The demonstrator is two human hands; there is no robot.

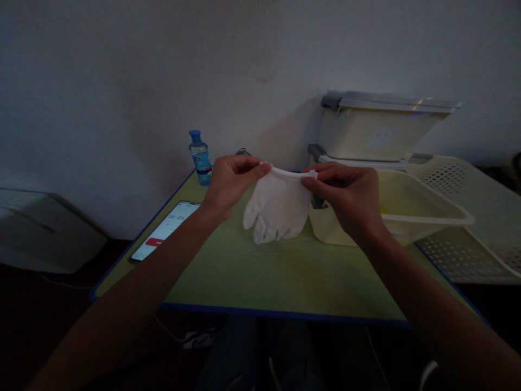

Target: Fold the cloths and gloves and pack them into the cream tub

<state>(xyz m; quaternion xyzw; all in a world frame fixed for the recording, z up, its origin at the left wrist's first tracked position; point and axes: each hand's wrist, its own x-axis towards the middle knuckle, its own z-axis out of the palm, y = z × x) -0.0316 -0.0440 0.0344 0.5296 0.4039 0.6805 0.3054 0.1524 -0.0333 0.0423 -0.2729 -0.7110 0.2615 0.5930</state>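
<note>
I am observing a white glove (280, 209) hanging between the person's two hands. The left hand (228, 182) is pinching one end of the cuff between thumb and fingers; the right hand (352, 193) is pinching the other end. Each grip is narrow and closing on fabric, and the glove's body is hanging below both, its fingers pointing down. Whether its fingertips are touching the counter (252, 277) I cannot tell.

Edges: a blue trim is bordering the counter, and surface is extending from below the glove to the near edge, leaving working room on that side. To the left, a phone (169, 228) is lying near the counter's left edge, its lit screen showing a timer and a red button. A blue-capped bottle (201, 160) is standing just beyond the left hand. To the right, room is narrowing: a cream tub (427, 219) is sitting just beside the right hand, and a lidded box (366, 133) is showing behind it, near the wall (163, 81). A perforated basket (468, 255) is standing farther right.

Materials: the glove is appearing thin and soft, its cuff forming a thick, nearly straight band. The tub is looking smooth and rigid, with a flared rim. The bottle is appearing to be translucent plastic.
</note>
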